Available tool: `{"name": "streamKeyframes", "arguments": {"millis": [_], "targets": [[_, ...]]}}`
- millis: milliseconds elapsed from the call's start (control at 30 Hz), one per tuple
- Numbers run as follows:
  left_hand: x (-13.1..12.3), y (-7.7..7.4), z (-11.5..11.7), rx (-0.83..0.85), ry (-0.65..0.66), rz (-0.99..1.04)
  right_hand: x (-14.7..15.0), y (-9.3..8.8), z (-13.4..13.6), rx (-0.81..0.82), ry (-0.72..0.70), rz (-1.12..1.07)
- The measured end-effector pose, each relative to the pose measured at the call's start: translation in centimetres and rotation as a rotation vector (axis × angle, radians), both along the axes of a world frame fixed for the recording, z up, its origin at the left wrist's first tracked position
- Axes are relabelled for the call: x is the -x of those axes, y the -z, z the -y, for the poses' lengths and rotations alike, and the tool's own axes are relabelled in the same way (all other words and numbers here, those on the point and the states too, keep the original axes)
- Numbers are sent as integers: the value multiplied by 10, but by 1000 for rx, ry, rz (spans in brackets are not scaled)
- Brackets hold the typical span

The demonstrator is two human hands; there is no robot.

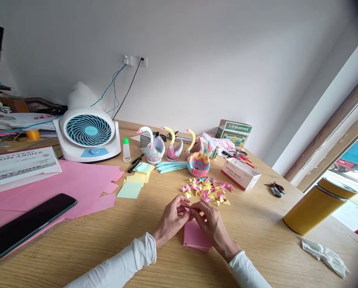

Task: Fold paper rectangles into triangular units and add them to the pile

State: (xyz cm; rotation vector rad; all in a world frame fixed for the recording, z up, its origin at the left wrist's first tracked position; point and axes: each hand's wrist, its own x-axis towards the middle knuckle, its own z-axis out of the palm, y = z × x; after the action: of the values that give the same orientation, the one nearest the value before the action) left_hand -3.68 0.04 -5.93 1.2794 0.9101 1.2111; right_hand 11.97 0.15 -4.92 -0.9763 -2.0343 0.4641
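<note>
My left hand (pixel 173 218) and my right hand (pixel 210 224) meet at the table's middle, fingertips pinched together on a small pink piece of paper (pixel 187 209). Most of that piece is hidden behind the fingers. Under the right hand lies a stack of pink sticky notes (pixel 193 236). Just beyond the fingers, many folded paper triangles (pixel 207 192) in pink, yellow and some blue are scattered. Behind them stands a round pink, yellow and blue basket-like body (pixel 199 165) of folded paper.
Three paper swans, one a white-and-multicoloured swan (pixel 155 150), stand at the back. A sticky note box (pixel 240 174) is right of the triangles; a yellow thermos (pixel 317 206) stands farther right. Pink sheets (pixel 85 184), a phone (pixel 31 226) and a fan (pixel 89 132) occupy the left.
</note>
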Motion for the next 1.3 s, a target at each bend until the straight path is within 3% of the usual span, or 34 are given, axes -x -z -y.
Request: {"name": "streamKeyframes", "arguments": {"millis": [300,567,800,933,1067,1300], "targets": [[2,-4,3,-29,24,-41,-2,9,-3,-136,100,206],[9,-1,-4,-172,-47,-276,-6,8,-2,-113,76,215],[9,-7,-5,144,-16,150,1,9,1,205,59,-176],[10,-15,0,222,88,280,-2,10,-4,305,30,-357],[12,-16,1,325,225,351,-7,9,-8,375,-10,-398],[16,-10,-2,418,268,321,-8,8,-5,332,39,-335]]}}
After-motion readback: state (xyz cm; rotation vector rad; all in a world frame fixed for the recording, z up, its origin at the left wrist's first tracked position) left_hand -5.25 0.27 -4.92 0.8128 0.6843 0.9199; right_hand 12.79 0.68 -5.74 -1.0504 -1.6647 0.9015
